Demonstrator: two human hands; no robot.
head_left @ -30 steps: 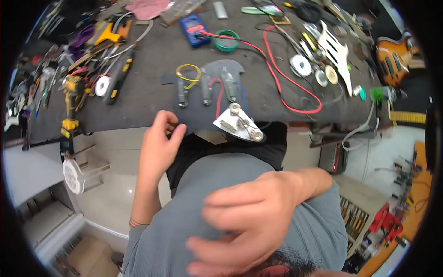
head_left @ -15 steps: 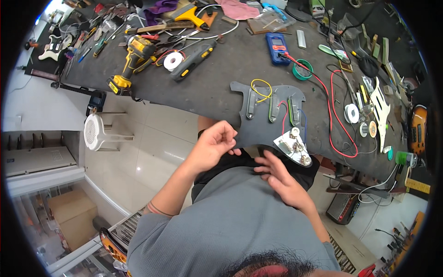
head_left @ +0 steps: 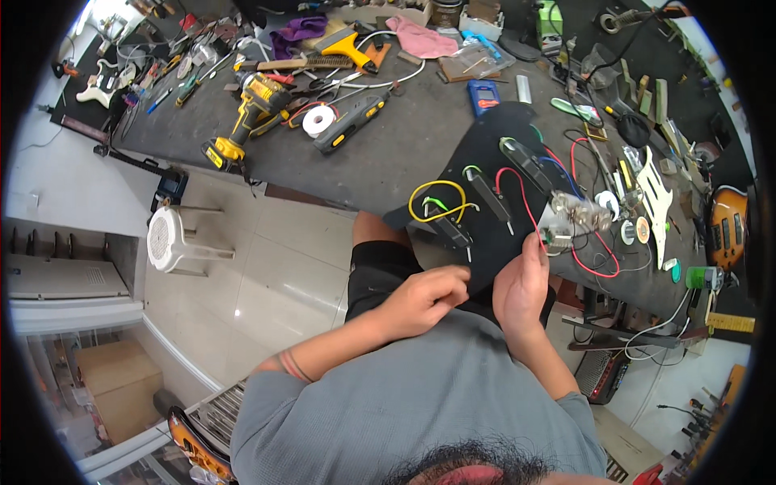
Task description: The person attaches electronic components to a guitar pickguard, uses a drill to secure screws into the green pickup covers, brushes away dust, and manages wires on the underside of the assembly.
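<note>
A black guitar pickguard [head_left: 477, 162] is raised and tilted in front of me, its underside showing. It carries three pickups, the middle one [head_left: 488, 194] among them, with yellow, red, blue and green wires. A shiny metal control section [head_left: 575, 214] with pots sits at its right. My right hand [head_left: 521, 287] grips the pickguard by its near right edge; part of its fingers is hidden behind. Close to the pickguard's near lower edge, my left hand [head_left: 428, 301] is closed with curled fingers. Whatever it may hold does not show.
On the dark workbench [head_left: 388, 174] lie a yellow drill [head_left: 255, 109], a white roll [head_left: 318, 121], a grey cordless tool [head_left: 352, 123] and a blue multimeter [head_left: 484, 95]. Solder spools [head_left: 628, 233] and a cream pickguard [head_left: 656, 198] are at the right. A white stool [head_left: 166, 238] stands left.
The black pickguard has come up off the bench and turned at a tilt, with my right hand now on it. My left hand has moved down and to the right.
</note>
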